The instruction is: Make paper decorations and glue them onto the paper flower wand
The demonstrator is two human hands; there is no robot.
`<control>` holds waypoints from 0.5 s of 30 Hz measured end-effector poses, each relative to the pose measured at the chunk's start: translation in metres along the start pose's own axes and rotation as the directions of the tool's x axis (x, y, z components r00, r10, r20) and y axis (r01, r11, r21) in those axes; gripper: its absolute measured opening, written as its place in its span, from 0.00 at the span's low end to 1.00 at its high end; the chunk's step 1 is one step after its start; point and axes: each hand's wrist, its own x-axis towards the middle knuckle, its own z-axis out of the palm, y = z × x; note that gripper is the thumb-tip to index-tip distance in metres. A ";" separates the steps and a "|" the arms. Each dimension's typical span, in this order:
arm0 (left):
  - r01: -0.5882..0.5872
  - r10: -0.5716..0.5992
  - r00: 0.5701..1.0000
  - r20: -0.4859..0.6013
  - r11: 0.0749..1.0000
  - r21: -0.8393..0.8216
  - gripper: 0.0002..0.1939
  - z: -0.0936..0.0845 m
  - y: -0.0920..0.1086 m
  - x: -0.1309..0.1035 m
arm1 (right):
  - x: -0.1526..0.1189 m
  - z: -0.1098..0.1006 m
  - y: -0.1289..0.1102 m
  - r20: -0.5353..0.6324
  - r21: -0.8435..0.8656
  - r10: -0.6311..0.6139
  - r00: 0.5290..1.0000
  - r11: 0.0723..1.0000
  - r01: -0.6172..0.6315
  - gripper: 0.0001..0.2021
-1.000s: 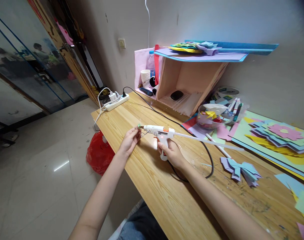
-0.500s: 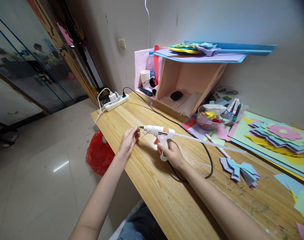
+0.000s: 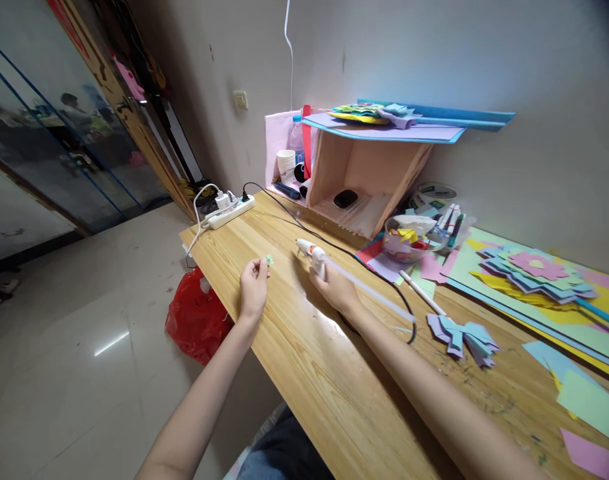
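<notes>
My left hand [image 3: 254, 285] pinches a small pale green paper piece [image 3: 269, 259] between thumb and fingers, above the wooden table [image 3: 289, 347]. To its right, my right hand [image 3: 337, 288] is wrapped round the handle of a white glue gun [image 3: 311, 251]. The gun's nozzle points away toward the back left, apart from the paper piece. A long clear glue stick [image 3: 369, 290] sticks out of its rear. Part of the gun's handle is hidden by my fingers.
A white power strip [image 3: 231, 212] with cords lies at the far left corner. Behind stand an open box [image 3: 371, 173] and a tub of scraps [image 3: 409, 247]. At right lie a paper bow [image 3: 461, 339] and layered paper flowers [image 3: 539, 270]. A red bag [image 3: 197, 320] hangs beside the table.
The glue gun's nozzle, which was at the green piece, has moved away and turned toward the back. My left hand still holds the piece, slightly lower. The view has shifted a little.
</notes>
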 end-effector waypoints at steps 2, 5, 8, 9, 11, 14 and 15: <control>-0.019 0.019 1.000 0.023 0.999 0.039 0.12 0.000 0.006 -0.014 | 0.009 0.001 0.000 0.032 -0.044 -0.026 0.999 0.999 0.027 0.09; -0.006 -0.012 0.986 0.166 0.994 0.107 0.13 0.003 0.014 -0.038 | 0.012 -0.003 -0.001 0.060 -0.060 -0.027 0.998 0.998 0.030 0.08; -0.004 -0.058 0.936 0.348 0.984 0.177 0.14 0.014 0.020 -0.056 | -0.004 -0.020 0.002 0.099 -0.037 -0.044 0.994 0.998 0.048 0.10; -0.008 -0.069 0.909 0.410 0.983 0.184 0.14 0.020 0.022 -0.060 | -0.014 -0.029 0.005 0.102 -0.016 -0.043 0.994 0.999 0.044 0.12; -0.017 -0.084 0.849 0.521 0.982 0.186 0.13 0.035 0.025 -0.067 | -0.038 -0.052 0.013 0.080 0.044 0.008 0.997 0.999 -0.011 0.12; -0.041 -0.107 0.744 0.659 0.978 0.206 0.12 0.066 0.028 -0.075 | -0.078 -0.092 0.027 0.070 0.247 0.190 0.979 0.948 -0.201 0.09; -0.058 -0.114 0.703 0.702 0.975 0.216 0.12 0.077 0.029 -0.077 | -0.091 -0.105 0.032 0.081 0.338 0.239 0.968 0.907 -0.253 0.09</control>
